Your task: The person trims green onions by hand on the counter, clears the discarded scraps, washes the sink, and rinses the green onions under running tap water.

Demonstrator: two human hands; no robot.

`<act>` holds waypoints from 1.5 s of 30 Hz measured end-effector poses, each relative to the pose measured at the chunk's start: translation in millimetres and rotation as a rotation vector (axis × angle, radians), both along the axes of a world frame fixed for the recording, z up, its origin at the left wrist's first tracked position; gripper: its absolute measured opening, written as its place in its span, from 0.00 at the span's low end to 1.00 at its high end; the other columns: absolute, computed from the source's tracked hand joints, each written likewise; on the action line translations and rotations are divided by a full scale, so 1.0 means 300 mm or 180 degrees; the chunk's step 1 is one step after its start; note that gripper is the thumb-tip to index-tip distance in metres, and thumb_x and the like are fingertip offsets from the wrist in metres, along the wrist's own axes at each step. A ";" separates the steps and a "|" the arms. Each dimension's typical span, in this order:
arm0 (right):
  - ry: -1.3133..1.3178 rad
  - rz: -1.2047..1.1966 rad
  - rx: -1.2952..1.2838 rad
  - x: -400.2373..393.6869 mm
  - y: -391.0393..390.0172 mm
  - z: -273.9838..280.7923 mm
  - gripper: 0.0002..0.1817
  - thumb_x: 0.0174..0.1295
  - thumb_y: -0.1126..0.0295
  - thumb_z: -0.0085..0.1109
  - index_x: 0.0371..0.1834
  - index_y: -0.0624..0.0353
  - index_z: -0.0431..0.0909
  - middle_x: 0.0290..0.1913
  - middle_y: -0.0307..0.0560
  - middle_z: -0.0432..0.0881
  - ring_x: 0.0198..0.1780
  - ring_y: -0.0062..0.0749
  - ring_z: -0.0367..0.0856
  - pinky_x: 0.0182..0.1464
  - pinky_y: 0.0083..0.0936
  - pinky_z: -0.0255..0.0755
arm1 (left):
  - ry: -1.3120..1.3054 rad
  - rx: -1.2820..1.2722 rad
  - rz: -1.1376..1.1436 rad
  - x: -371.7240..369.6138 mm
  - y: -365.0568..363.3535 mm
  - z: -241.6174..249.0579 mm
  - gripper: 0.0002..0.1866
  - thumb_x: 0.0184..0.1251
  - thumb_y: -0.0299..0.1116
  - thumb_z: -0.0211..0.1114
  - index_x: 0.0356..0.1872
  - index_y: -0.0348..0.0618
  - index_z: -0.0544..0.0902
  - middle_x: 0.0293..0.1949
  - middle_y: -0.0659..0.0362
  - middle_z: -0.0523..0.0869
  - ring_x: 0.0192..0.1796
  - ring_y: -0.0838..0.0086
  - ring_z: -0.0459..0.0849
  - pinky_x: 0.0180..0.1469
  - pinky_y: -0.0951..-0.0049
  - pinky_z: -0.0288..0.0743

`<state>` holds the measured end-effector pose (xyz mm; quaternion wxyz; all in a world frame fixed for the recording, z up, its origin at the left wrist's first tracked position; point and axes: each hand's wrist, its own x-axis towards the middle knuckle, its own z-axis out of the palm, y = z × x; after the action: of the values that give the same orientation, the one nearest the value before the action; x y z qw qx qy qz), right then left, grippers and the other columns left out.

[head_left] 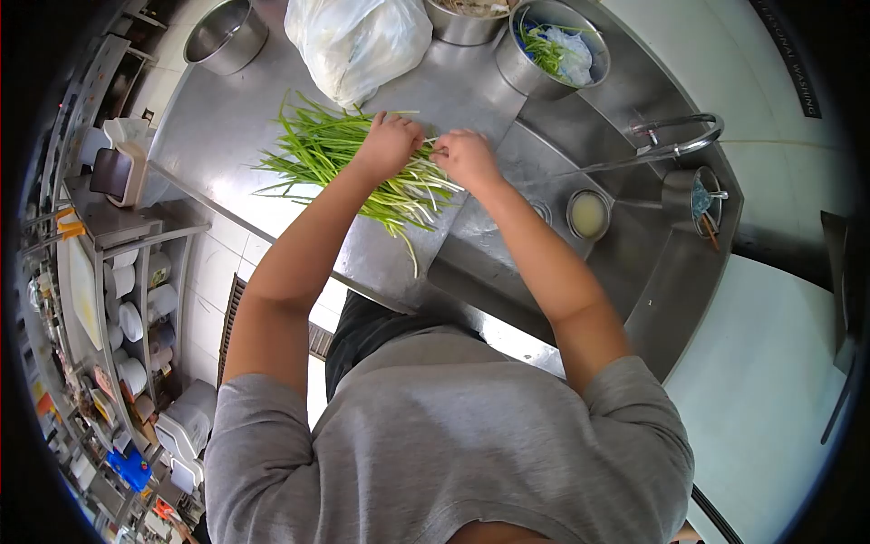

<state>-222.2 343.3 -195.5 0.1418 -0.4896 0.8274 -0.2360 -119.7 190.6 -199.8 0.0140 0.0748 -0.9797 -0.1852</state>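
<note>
A loose pile of green onions (317, 150) lies on the steel counter, green leaves to the left and white ends toward the sink's edge. Over the pile's upper right part is my left hand (391, 140), its fingers bent and pressed together at the stalks. Close beside it, my right hand (464, 156) pinches something thin near the white ends. What lies between the fingers of either hand is too small to make out.
A white plastic bag (358, 45) stands behind the pile. Metal pots (227, 38) are along the back. Water runs from the faucet (680, 150) into the sink (485, 258), where a bowl of yellowish liquid (588, 215) sits. Shelves of containers are at left.
</note>
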 end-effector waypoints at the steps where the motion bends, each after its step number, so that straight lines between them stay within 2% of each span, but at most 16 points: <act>1: 0.0039 0.0022 0.0027 0.007 0.001 0.009 0.05 0.53 0.67 0.58 0.27 0.53 0.81 0.35 0.43 0.82 0.45 0.41 0.77 0.50 0.40 0.66 | 0.0035 0.0033 -0.0020 0.000 -0.002 -0.005 0.04 0.62 0.34 0.58 0.34 0.47 0.77 0.36 0.57 0.81 0.50 0.61 0.78 0.66 0.46 0.56; 10: -0.0118 -0.0038 -0.0316 -0.019 0.003 -0.008 0.03 0.53 0.71 0.58 0.29 0.56 0.81 0.35 0.46 0.82 0.43 0.44 0.79 0.48 0.39 0.69 | 0.0138 -0.0096 -0.0261 -0.013 -0.003 0.010 0.03 0.57 0.31 0.59 0.31 0.46 0.77 0.37 0.57 0.81 0.49 0.61 0.76 0.58 0.58 0.62; 16: -0.1928 -0.0466 -0.0527 -0.076 0.063 0.037 0.08 0.53 0.73 0.63 0.36 0.61 0.81 0.33 0.43 0.84 0.33 0.27 0.81 0.36 0.22 0.73 | 0.0346 -0.0157 -0.0259 -0.003 -0.032 0.036 0.03 0.58 0.28 0.56 0.32 0.44 0.76 0.37 0.55 0.80 0.50 0.60 0.75 0.58 0.60 0.62; 20: -0.1886 -0.0631 -0.0603 -0.192 0.175 0.035 0.10 0.53 0.73 0.65 0.39 0.60 0.82 0.33 0.41 0.84 0.34 0.20 0.79 0.39 0.19 0.72 | 0.0422 -0.0235 -0.0289 0.032 -0.085 0.049 0.02 0.58 0.27 0.55 0.32 0.43 0.76 0.39 0.55 0.79 0.50 0.60 0.74 0.58 0.60 0.62; 23: -0.2030 -0.1264 -0.1300 -0.289 0.234 0.157 0.10 0.54 0.76 0.62 0.40 0.58 0.83 0.34 0.40 0.85 0.35 0.21 0.79 0.42 0.18 0.72 | -0.0465 -0.0305 -0.0384 0.044 -0.118 0.108 0.07 0.63 0.32 0.55 0.38 0.42 0.76 0.46 0.53 0.79 0.55 0.58 0.73 0.62 0.58 0.59; 25: -0.1714 -0.1519 -0.2141 -0.393 0.235 0.248 0.09 0.58 0.79 0.57 0.42 0.62 0.81 0.38 0.42 0.84 0.40 0.22 0.79 0.48 0.18 0.71 | 0.0109 -0.0196 -0.0217 0.045 -0.121 0.067 0.16 0.66 0.40 0.54 0.49 0.42 0.74 0.52 0.50 0.76 0.60 0.57 0.70 0.66 0.57 0.55; 27: -0.0229 -0.1378 -0.2422 -0.466 0.220 0.322 0.13 0.60 0.81 0.52 0.47 0.63 0.79 0.43 0.44 0.83 0.46 0.23 0.79 0.51 0.19 0.69 | 0.0268 -0.0163 -0.0079 0.044 -0.122 0.005 0.25 0.68 0.48 0.52 0.59 0.42 0.69 0.58 0.47 0.73 0.65 0.56 0.66 0.70 0.56 0.51; 32: -0.1012 -0.1158 -0.1730 -0.443 0.208 0.330 0.16 0.60 0.80 0.51 0.51 0.63 0.77 0.46 0.45 0.83 0.47 0.25 0.80 0.52 0.20 0.71 | -0.0807 -0.0145 -0.0208 0.053 -0.149 0.039 0.48 0.58 0.67 0.54 0.72 0.46 0.51 0.65 0.42 0.66 0.70 0.54 0.60 0.72 0.49 0.43; 35: -0.1665 -0.1137 -0.1579 -0.351 0.264 0.264 0.14 0.60 0.79 0.54 0.49 0.64 0.78 0.44 0.44 0.84 0.44 0.24 0.81 0.50 0.20 0.72 | -0.1570 -0.0250 -0.0765 0.134 -0.106 0.182 0.61 0.42 0.73 0.62 0.73 0.50 0.45 0.69 0.43 0.59 0.72 0.53 0.56 0.71 0.42 0.39; 36: -0.1843 -0.1240 -0.1535 -0.318 0.280 0.226 0.13 0.60 0.79 0.54 0.48 0.64 0.78 0.43 0.44 0.84 0.43 0.23 0.81 0.50 0.20 0.72 | -0.1905 -0.0575 -0.0922 0.158 -0.091 0.197 0.70 0.29 0.71 0.71 0.74 0.54 0.40 0.73 0.46 0.51 0.74 0.54 0.50 0.71 0.37 0.35; 39: -0.1858 -0.1388 -0.1346 -0.171 0.318 0.093 0.12 0.58 0.76 0.58 0.46 0.60 0.79 0.40 0.37 0.83 0.41 0.19 0.78 0.44 0.18 0.71 | -0.1968 -0.0825 -0.1212 0.187 -0.090 0.224 0.72 0.25 0.64 0.77 0.74 0.56 0.40 0.74 0.50 0.46 0.76 0.56 0.44 0.72 0.40 0.35; 40: -0.1761 -0.1179 -0.1051 -0.089 0.323 0.103 0.11 0.57 0.74 0.59 0.44 0.58 0.80 0.37 0.36 0.83 0.38 0.18 0.78 0.41 0.19 0.71 | -0.1782 -0.0656 -0.1094 0.186 -0.102 0.245 0.68 0.29 0.53 0.80 0.74 0.56 0.43 0.74 0.53 0.46 0.76 0.57 0.42 0.72 0.41 0.35; 41: -0.1662 -0.0974 -0.0752 0.006 0.327 0.116 0.10 0.57 0.71 0.61 0.42 0.57 0.80 0.34 0.36 0.83 0.35 0.18 0.77 0.38 0.20 0.72 | -0.1597 -0.0702 -0.1112 0.192 -0.122 0.247 0.66 0.32 0.49 0.79 0.74 0.56 0.44 0.74 0.53 0.46 0.76 0.57 0.42 0.72 0.42 0.35; 43: -0.1790 -0.0384 0.0173 0.180 0.322 0.065 0.09 0.55 0.68 0.63 0.39 0.56 0.80 0.32 0.42 0.83 0.29 0.26 0.79 0.34 0.23 0.73 | -0.1230 -0.0767 -0.1156 0.208 -0.160 0.244 0.61 0.36 0.42 0.78 0.73 0.56 0.46 0.74 0.54 0.48 0.76 0.57 0.42 0.73 0.42 0.35; 44: -0.1423 -0.0097 0.0108 0.264 0.317 0.033 0.08 0.56 0.68 0.62 0.37 0.57 0.80 0.32 0.45 0.82 0.28 0.32 0.80 0.33 0.27 0.73 | -0.1320 -0.0936 -0.1254 0.217 -0.153 0.269 0.51 0.41 0.33 0.74 0.70 0.55 0.56 0.73 0.53 0.52 0.76 0.57 0.44 0.73 0.44 0.36; 45: -0.1043 0.0187 0.0035 0.328 0.299 0.017 0.07 0.56 0.68 0.61 0.35 0.57 0.80 0.32 0.48 0.82 0.27 0.39 0.80 0.32 0.31 0.74 | -0.1146 -0.0706 -0.1356 0.230 -0.147 0.266 0.48 0.41 0.32 0.73 0.68 0.55 0.59 0.72 0.52 0.53 0.76 0.57 0.46 0.73 0.45 0.37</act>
<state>-123.7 433.1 -190.4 0.2843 -0.4678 0.7797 -0.3038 -50.8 146.5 -120.1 -0.1910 -0.1028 -0.9744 -0.0597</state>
